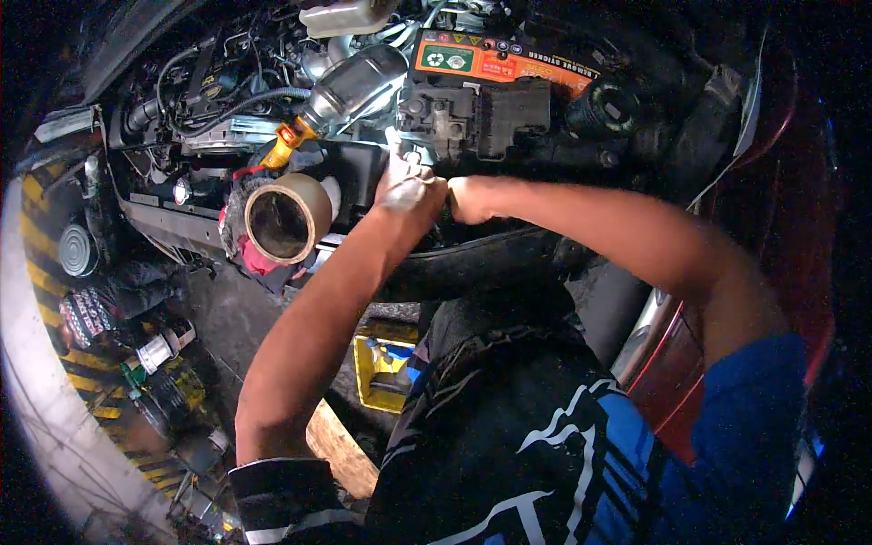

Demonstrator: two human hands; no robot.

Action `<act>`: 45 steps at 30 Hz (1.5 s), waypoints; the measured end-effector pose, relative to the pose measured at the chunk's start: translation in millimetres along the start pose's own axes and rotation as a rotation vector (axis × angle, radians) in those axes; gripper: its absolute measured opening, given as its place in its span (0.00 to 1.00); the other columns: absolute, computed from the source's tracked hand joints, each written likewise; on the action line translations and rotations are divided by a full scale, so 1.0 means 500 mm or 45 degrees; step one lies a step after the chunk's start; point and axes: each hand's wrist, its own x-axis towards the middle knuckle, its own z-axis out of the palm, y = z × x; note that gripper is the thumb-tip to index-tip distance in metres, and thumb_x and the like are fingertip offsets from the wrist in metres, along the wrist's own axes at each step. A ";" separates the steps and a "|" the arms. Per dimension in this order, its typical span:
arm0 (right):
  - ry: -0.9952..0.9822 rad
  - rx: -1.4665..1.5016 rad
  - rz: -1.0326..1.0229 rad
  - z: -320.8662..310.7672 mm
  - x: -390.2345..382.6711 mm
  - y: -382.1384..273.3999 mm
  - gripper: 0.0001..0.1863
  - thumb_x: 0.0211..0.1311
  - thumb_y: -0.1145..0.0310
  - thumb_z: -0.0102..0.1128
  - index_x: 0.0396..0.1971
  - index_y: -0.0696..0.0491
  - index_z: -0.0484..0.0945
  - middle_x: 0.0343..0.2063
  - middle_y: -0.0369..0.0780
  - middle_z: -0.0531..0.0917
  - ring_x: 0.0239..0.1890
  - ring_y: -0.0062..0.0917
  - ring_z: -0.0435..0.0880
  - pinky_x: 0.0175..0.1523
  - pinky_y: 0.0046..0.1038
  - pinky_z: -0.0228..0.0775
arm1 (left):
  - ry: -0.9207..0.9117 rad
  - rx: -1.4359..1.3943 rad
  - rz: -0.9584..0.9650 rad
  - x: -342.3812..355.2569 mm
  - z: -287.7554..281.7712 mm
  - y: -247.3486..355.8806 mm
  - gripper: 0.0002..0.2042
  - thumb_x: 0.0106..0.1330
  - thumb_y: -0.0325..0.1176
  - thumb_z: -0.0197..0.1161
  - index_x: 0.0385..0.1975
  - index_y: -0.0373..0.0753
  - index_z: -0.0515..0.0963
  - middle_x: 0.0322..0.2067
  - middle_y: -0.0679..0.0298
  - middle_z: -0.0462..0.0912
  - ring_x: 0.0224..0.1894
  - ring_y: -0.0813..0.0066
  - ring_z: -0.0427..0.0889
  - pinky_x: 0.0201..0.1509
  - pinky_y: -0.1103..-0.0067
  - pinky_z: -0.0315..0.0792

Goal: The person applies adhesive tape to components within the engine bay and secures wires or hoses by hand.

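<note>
Both my hands are close together over the front of a car's engine bay, just below a black box-shaped housing [513, 113]. My left hand [411, 186] is bent at the knuckles with one digit pointing up; its other fingers curl around something hidden. Beside it, my right hand [474, 198] is closed like a fist, its fingertips out of sight. What either hand grips cannot be made out. Left of them, a wide tape roll [320, 204] stands on a bundle of rags [259, 257]. Above the roll lies a clear, bottle-shaped thing [363, 84] with a yellow-orange end [289, 142].
A car battery [431, 59] with an orange and black label sits behind the housing. A black round cap [590, 113] is at its right. Below the bumper [481, 263], a yellow crate [361, 372] and a wooden board [341, 445] lie on the ground. Tools and containers line the striped kerb [45, 272].
</note>
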 end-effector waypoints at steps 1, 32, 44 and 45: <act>0.019 0.060 -0.094 0.007 0.007 0.009 0.05 0.45 0.75 0.56 0.21 0.57 0.80 0.19 0.46 0.82 0.20 0.35 0.81 0.22 0.39 0.71 | -0.005 0.006 0.006 0.004 -0.001 0.000 0.12 0.65 0.34 0.52 0.33 0.46 0.85 0.34 0.61 0.86 0.43 0.61 0.84 0.66 0.49 0.57; -0.139 0.000 -0.671 0.106 0.200 0.157 0.11 0.47 0.74 0.57 0.33 0.62 0.79 0.27 0.51 0.83 0.30 0.36 0.81 0.36 0.39 0.73 | 0.283 -0.265 0.124 -0.024 -0.014 0.004 0.03 0.51 0.27 0.62 0.22 0.40 0.83 0.25 0.55 0.84 0.38 0.59 0.84 0.55 0.65 0.71; 0.076 -0.130 -0.478 0.026 0.054 0.058 0.12 0.48 0.68 0.60 0.31 0.60 0.81 0.31 0.50 0.84 0.34 0.40 0.83 0.39 0.41 0.74 | -0.168 -0.365 -0.016 0.027 0.047 0.028 0.06 0.56 0.30 0.60 0.24 0.41 0.84 0.28 0.55 0.86 0.35 0.58 0.86 0.42 0.67 0.77; 0.072 -0.191 -0.429 0.012 0.030 0.048 0.13 0.48 0.67 0.61 0.31 0.60 0.82 0.32 0.50 0.85 0.35 0.41 0.83 0.40 0.42 0.75 | -0.178 -0.415 0.036 0.030 0.075 0.022 0.06 0.57 0.30 0.60 0.24 0.40 0.84 0.29 0.54 0.86 0.35 0.57 0.86 0.42 0.67 0.78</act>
